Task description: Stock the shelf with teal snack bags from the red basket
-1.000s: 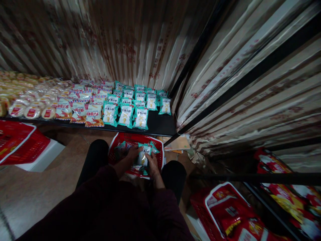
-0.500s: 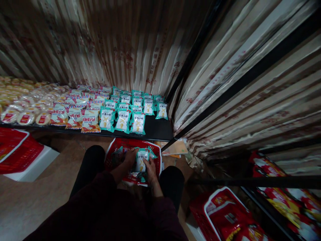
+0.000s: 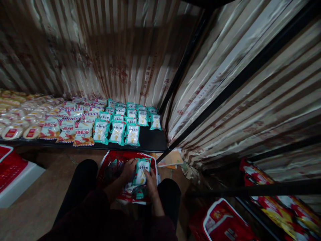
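Over a red basket (image 3: 126, 154) between my knees, a green-and-white snack bag (image 3: 141, 171) is held face up. My right hand (image 3: 151, 180) is closed on its right side, the thumb lying across the front. At the bag's upper left edge, the fingers of my left hand (image 3: 128, 170) are curled and appear to grip it. More green bags lie in the basket below, partly hidden by my hands and forearms. Rows of matching green snack bags (image 3: 117, 132) stand on the black shelf (image 3: 151, 142) just beyond the basket.
Orange-and-white shrimp snack bags (image 3: 84, 132) and round wrapped snacks (image 3: 12, 132) fill the shelf's left part. A black post (image 3: 175, 75) rises at the shelf's right end, before striped curtains (image 3: 225, 100). Other red baskets stand at left (image 3: 12, 167) and lower right (image 3: 223, 221).
The camera view has shifted, so the shelf and basket sit lower and a little further left in the picture. Both hands remain at the same snack bag over the basket.
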Demonstrator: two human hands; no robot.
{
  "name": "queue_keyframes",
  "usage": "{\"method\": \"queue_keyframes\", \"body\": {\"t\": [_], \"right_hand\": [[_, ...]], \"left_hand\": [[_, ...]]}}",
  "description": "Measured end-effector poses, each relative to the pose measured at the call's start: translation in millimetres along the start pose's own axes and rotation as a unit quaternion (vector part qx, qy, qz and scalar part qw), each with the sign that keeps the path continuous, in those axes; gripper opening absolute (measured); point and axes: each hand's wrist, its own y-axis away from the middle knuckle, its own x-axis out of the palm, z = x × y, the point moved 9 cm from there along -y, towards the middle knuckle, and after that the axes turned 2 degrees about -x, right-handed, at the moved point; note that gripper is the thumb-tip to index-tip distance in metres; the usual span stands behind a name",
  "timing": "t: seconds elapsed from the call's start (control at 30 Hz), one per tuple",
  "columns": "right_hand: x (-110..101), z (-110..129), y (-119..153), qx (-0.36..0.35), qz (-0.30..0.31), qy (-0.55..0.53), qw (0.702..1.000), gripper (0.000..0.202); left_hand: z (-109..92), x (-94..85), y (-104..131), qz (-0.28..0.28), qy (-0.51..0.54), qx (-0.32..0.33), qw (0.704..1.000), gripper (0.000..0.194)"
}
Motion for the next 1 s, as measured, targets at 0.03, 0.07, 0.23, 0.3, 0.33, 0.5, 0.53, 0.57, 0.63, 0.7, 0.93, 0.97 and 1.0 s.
{"method": "queue_keyframes", "body": {"t": [0.03, 0.07, 0.23, 0.3, 0.33, 0.5, 0.53, 0.57, 0.63, 0.7, 0.93, 0.97, 1.0], "right_hand": [[-1, 2, 0, -0.001, -0.004, -0.004, 1.0, 0.043], [-2, 4, -1, 0.0, -0.006, -0.006, 1.0, 0.045], [-4, 10, -1, 0.006, 0.009, -0.001, 1.0, 0.047], [-5, 12, -1, 0.0, 0.02, 0.006, 1.0, 0.044], [-5, 13, -1, -0.002, 0.025, 0.008, 1.0, 0.042], [-7, 17, -3, -0.006, 0.035, 0.029, 0.999, 0.043], [-7, 20, -4, -0.008, 0.038, 0.032, 0.999, 0.044], [-7, 23, -4, -0.009, 0.039, 0.031, 0.999, 0.044], [-7, 30, -6, -0.011, 0.042, 0.022, 0.999, 0.046], [-7, 39, -8, -0.016, 0.038, 0.011, 0.999, 0.047], [-13, 64, -18, -0.04, 0.007, 0.032, 0.999, 0.047], [-14, 65, -20, -0.044, 0.006, 0.038, 0.998, 0.048], [-14, 67, -22, -0.048, 0.006, 0.045, 0.998, 0.048]], "left_hand": [[0, 1.8, 0, -0.001, -0.005, 0.001, 1.0, 0.021], [-1, 3.6, -1, -0.001, -0.01, 0.002, 1.0, 0.023], [-9, 9.7, 0, -0.004, -0.022, 0.024, 0.999, 0.033], [-10, 10.8, -1, 0.0, -0.019, 0.021, 1.0, 0.035], [-10, 11.1, -1, 0.002, -0.017, 0.017, 1.0, 0.036], [-12, 10.8, -2, 0.0, 0.004, 0.012, 1.0, 0.037], [-12, 11.7, -2, 0.002, 0.015, 0.01, 1.0, 0.038], [-13, 13.5, -2, 0.006, 0.026, 0.009, 1.0, 0.039], [-15, 17.4, -1, 0.016, 0.041, 0.009, 0.999, 0.042], [-16, 21.7, 1, 0.026, 0.043, 0.01, 0.999, 0.044], [-12, 43.4, 4, 0.075, 0.117, 0.003, 0.99, 0.058], [-11, 46.7, 3, 0.081, 0.136, 0.002, 0.987, 0.061], [-11, 49.2, 2, 0.083, 0.149, 0.0, 0.985, 0.064]]}}
